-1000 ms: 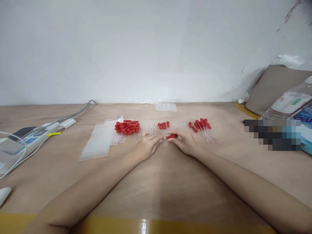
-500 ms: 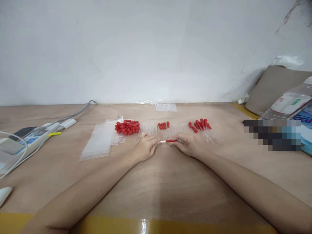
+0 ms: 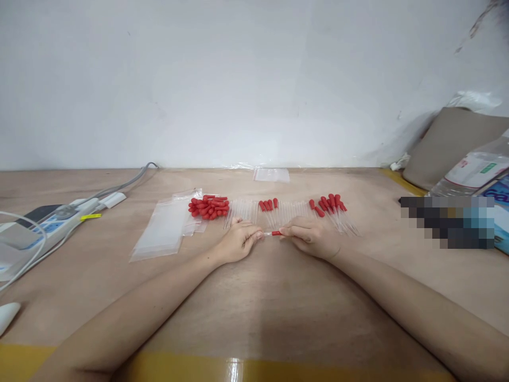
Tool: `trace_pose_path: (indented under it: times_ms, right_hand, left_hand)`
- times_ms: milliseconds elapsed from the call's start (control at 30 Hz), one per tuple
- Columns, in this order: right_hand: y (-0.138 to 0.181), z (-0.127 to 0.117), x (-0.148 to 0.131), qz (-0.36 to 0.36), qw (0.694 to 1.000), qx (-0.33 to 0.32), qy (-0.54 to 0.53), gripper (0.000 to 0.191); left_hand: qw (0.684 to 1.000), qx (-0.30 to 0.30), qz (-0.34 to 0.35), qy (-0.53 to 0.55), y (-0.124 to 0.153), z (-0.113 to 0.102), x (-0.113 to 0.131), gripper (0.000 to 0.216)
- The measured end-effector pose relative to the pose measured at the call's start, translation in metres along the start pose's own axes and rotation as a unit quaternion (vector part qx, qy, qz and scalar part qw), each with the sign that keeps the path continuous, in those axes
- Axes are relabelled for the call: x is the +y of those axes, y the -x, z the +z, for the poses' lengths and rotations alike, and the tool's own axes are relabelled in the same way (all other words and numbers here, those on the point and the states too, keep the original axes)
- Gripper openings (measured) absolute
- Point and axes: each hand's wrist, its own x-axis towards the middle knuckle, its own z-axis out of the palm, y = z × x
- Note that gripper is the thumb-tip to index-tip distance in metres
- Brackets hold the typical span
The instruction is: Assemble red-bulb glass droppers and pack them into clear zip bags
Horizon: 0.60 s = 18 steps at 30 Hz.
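Observation:
Between my hands a glass dropper tube (image 3: 268, 234) lies sideways, its right end meeting a red rubber bulb (image 3: 276, 233). My left hand (image 3: 240, 242) pinches the tube between thumb and fingers; the rest of the tube is hidden in that hand. The bulb's far end is covered by the fingers of my right hand (image 3: 312, 237), closed on it. Just beyond my hands are rows of clear glass tubes (image 3: 243, 209), (image 3: 294, 210). Several droppers with red bulbs (image 3: 269, 205) lie among them, and more bulbed droppers (image 3: 332, 202) lie at the right.
A pile of loose red bulbs (image 3: 208, 207) sits beside clear plastic bags (image 3: 161, 231) on the left. Another bag (image 3: 272, 175) lies by the wall. A power strip (image 3: 53, 225) with cables is far left; a plastic bottle (image 3: 469, 172) and a grey-brown container (image 3: 441, 146) stand right.
My right fingers have closed further over the red bulb, so less of it shows. A grey patch seen at the right fingers earlier is out of sight. My left hand keeps its pinch.

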Motion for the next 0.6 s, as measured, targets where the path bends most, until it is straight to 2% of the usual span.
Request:
trace_pose_path:
  times_ms: [133,300,400,600]
  right_hand:
    - [-0.001,-0.001,0.001,-0.013,1.000,-0.011,0.001,0.018]
    - [-0.002,0.006,-0.007,0.115,0.991,-0.034,-0.051,0.018]
    - [-0.004,0.015,-0.011,0.130,0.989,-0.022,-0.069,0.024]
    - [-0.006,0.021,-0.013,0.178,0.978,-0.015,-0.108,0.014]
  left_hand:
    - [1.000,0.005,0.001,0.005,0.000,0.000,-0.001,0.030]
    - [0.996,0.064,0.020,-0.064,0.002,0.007,-0.003,0.025]
    - [0.992,0.081,0.032,-0.095,0.002,0.010,-0.002,0.024]
    - [0.988,0.074,0.057,-0.120,0.003,0.008,0.002,0.026]
